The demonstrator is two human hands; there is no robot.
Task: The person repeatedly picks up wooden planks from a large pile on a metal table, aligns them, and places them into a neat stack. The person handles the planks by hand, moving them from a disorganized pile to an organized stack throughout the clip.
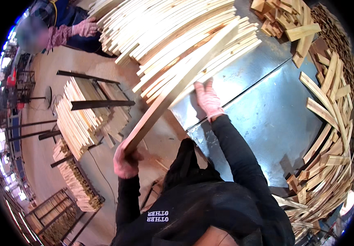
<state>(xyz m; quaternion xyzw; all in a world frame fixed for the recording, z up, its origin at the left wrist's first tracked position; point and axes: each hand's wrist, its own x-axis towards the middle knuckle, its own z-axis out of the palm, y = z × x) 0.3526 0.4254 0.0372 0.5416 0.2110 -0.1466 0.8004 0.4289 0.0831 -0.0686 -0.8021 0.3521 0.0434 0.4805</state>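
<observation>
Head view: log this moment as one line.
left hand: grips wooden board by near end | right hand: over metal tabletop, beside board stack | board's far end: over stack

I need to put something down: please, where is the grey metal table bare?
Widest: the shiny grey metal table between the black-sleeved right arm and loose pale wooden offcuts. Smaller: between stacked pale wooden boards and the dark seam. Crowded: far and right edges.

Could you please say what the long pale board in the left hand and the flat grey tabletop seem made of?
Long pale board: apparently unfinished wood, given its matt tan face. Flat grey tabletop: probably smooth sheet metal, given its bluish sheen.
</observation>
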